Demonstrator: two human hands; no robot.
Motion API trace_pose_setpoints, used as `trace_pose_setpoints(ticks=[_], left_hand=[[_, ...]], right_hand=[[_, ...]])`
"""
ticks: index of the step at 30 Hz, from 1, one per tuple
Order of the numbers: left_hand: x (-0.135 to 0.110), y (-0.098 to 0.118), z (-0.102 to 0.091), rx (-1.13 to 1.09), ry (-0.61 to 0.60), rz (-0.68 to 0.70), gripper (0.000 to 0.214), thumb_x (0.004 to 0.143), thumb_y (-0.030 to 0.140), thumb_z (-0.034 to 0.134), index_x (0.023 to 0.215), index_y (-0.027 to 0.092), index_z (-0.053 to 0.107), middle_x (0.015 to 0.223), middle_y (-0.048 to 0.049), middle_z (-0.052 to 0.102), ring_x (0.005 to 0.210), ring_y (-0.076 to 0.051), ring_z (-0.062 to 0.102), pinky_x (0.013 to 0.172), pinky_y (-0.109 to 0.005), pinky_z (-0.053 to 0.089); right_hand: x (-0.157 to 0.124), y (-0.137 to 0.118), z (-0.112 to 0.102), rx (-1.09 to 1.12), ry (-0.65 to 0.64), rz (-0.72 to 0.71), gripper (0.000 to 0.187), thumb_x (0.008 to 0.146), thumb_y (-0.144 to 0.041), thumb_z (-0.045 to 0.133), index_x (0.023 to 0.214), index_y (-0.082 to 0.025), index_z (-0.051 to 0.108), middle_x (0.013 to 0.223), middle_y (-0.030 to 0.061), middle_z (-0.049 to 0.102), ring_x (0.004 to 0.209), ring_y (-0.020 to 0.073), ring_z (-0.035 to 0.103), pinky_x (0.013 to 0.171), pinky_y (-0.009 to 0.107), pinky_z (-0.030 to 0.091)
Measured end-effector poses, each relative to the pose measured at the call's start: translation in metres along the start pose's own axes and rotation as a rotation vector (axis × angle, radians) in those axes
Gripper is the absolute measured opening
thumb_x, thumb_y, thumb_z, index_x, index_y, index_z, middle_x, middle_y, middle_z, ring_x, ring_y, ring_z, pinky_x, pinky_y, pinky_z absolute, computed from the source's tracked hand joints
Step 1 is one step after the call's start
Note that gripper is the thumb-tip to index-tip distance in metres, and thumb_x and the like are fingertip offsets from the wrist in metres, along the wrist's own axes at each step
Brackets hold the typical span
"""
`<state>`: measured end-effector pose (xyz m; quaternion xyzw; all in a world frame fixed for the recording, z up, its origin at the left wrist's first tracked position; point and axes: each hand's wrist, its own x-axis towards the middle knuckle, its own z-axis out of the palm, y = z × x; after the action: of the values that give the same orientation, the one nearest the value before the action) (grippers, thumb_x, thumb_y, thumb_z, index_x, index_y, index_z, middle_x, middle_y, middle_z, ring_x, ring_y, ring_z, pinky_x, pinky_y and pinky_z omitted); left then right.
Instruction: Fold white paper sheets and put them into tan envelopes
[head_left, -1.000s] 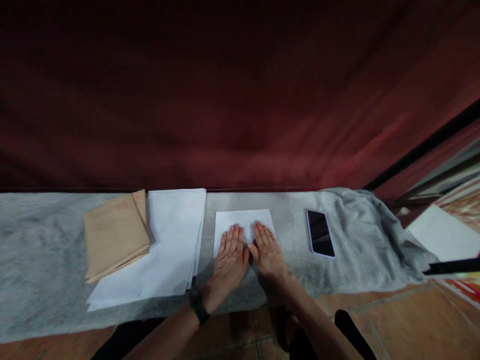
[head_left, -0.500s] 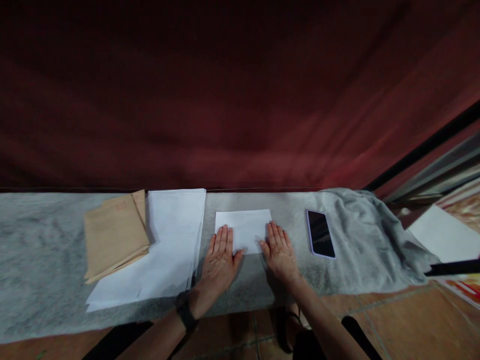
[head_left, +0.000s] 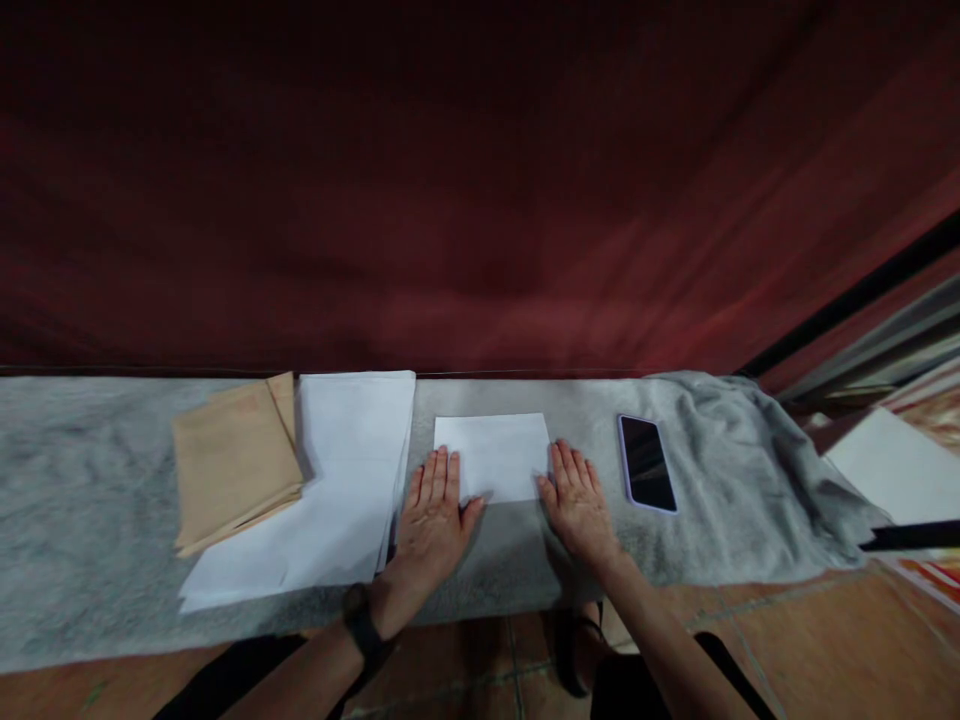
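Observation:
A white sheet of paper [head_left: 501, 455], apparently folded to a small rectangle, lies flat on the grey cloth [head_left: 517, 560] in front of me. My left hand [head_left: 433, 512] rests flat over the paper's left edge, fingers stretched forward and thumb out to the side. At the opposite edge, my right hand [head_left: 579, 502] lies flat with its fingers extended and its thumb touching the paper's lower right corner. Neither hand grips anything. Part of the paper's left side is hidden under my left fingers.
Left of my hands lies a stack of large white sheets [head_left: 352, 470], partly covered by brown paper envelopes [head_left: 236, 460]. A phone [head_left: 647, 463] in a purple case lies to the right. Dark red fabric [head_left: 480, 250] hangs behind; tiled floor [head_left: 810, 640] shows below.
My hands have slid apart, the left one outward to the left and the right one outward to the right, showing more of the paper. The view has shifted slightly.

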<state>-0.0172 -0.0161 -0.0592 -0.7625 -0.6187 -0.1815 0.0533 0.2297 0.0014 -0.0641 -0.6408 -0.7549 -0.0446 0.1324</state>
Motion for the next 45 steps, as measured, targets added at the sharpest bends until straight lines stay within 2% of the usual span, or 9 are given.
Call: trace_pose_setpoints(ticks=[5,9,12,15,19,24,28,38,45], left_hand=[[0.002,-0.002,-0.003,0.023,0.003,-0.010,0.067,0.101,0.047,0.036,0.150,0.000,0.040,0.157,-0.0241,0.038,0.148,-0.036,0.034,0.119,-0.054,0.032],[0.007,0.006,-0.006,-0.006,-0.008,0.032,0.063,0.102,0.040,0.035,0.151,0.000,0.037,0.159,-0.0224,0.035,0.151,-0.033,0.029,0.121,-0.052,0.030],[0.005,0.018,-0.008,-0.058,-0.032,0.109,0.062,0.102,0.037,0.035,0.154,0.004,0.031,0.160,-0.0192,0.035,0.152,-0.029,0.026,0.122,-0.049,0.031],[-0.002,0.029,-0.006,-0.076,-0.063,0.195,0.062,0.101,0.032,0.035,0.157,0.006,0.026,0.162,-0.0175,0.033,0.152,-0.027,0.025,0.123,-0.050,0.029],[-0.010,0.034,-0.001,-0.071,-0.092,0.257,0.064,0.098,0.021,0.031,0.159,0.006,0.016,0.162,-0.0179,0.032,0.152,-0.025,0.027,0.124,-0.049,0.026],[-0.011,0.027,0.000,-0.063,-0.099,0.251,0.062,0.100,0.026,0.035,0.158,0.006,0.022,0.162,-0.0178,0.032,0.152,-0.026,0.027,0.124,-0.047,0.028],[-0.007,0.018,-0.002,-0.051,-0.082,0.177,0.061,0.100,0.031,0.036,0.155,0.005,0.030,0.161,-0.0188,0.033,0.152,-0.027,0.026,0.123,-0.047,0.030],[0.003,0.000,-0.003,-0.004,-0.053,0.029,0.061,0.100,0.033,0.034,0.152,0.001,0.035,0.158,-0.0219,0.035,0.151,-0.030,0.027,0.122,-0.050,0.029],[0.008,-0.006,-0.002,-0.024,0.004,-0.038,0.065,0.100,0.035,0.035,0.156,0.003,0.026,0.160,-0.0225,0.033,0.152,-0.032,0.024,0.122,-0.053,0.029]], right_hand=[[-0.001,0.002,-0.002,0.032,0.028,0.038,0.057,0.106,-0.040,0.029,0.154,-0.011,0.037,0.158,0.0161,0.041,0.147,0.0313,0.035,0.118,0.051,0.030],[0.001,-0.005,-0.005,0.086,0.064,0.032,0.058,0.106,-0.039,0.029,0.155,-0.009,0.034,0.159,0.0179,0.038,0.148,0.0309,0.034,0.119,0.052,0.031],[0.002,-0.019,-0.007,0.151,0.061,-0.049,0.058,0.106,-0.037,0.030,0.157,-0.009,0.031,0.160,0.0176,0.036,0.149,0.0298,0.032,0.119,0.051,0.034],[-0.001,-0.038,-0.008,0.219,0.041,-0.198,0.058,0.106,-0.035,0.031,0.159,-0.011,0.025,0.160,0.0163,0.036,0.149,0.0271,0.033,0.118,0.049,0.037],[-0.008,-0.053,-0.007,0.239,0.023,-0.307,0.056,0.106,-0.034,0.033,0.158,-0.014,0.028,0.158,0.0138,0.040,0.148,0.0241,0.036,0.119,0.048,0.036],[-0.011,-0.047,-0.007,0.191,0.019,-0.265,0.057,0.106,-0.035,0.036,0.157,-0.012,0.031,0.158,0.0152,0.040,0.148,0.0256,0.036,0.120,0.048,0.035],[-0.012,-0.038,-0.007,0.145,0.023,-0.219,0.058,0.106,-0.037,0.036,0.157,-0.011,0.030,0.160,0.0153,0.038,0.148,0.0265,0.034,0.120,0.047,0.033],[-0.009,-0.022,-0.002,0.065,0.052,-0.103,0.060,0.106,-0.041,0.034,0.157,-0.009,0.031,0.159,0.0173,0.039,0.147,0.0291,0.036,0.119,0.048,0.032],[-0.005,-0.020,0.004,0.050,0.083,-0.021,0.063,0.106,-0.045,0.032,0.157,-0.009,0.030,0.158,0.0195,0.039,0.146,0.0330,0.037,0.118,0.051,0.032]])
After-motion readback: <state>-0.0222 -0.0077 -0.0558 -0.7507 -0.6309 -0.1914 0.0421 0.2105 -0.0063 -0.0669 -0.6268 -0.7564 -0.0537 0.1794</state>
